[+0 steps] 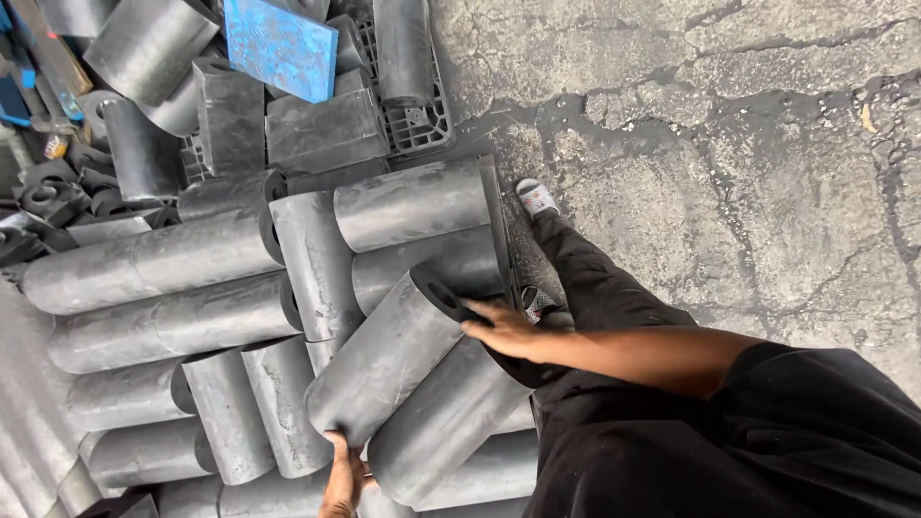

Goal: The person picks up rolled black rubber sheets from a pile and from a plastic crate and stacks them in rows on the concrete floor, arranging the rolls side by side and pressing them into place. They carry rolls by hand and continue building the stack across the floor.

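A dark grey hollow rubber cylinder (384, 360) lies tilted on top of a pile of similar cylinders. My right hand (504, 331) grips its upper open end, fingers curled over the rim. My left hand (343, 475) holds its lower end from underneath, at the bottom edge of the view. Under it lies another grey cylinder (446, 422). My black trousers (614, 297) and sandalled foot (535, 197) stand just right of the pile.
Several grey cylinders (153, 264) are stacked at left and centre. Behind them are black rubber blocks (321, 129), a blue plate (280, 46) and a black plastic pallet (422, 120). Cracked concrete floor (729, 163) spreads to the right.
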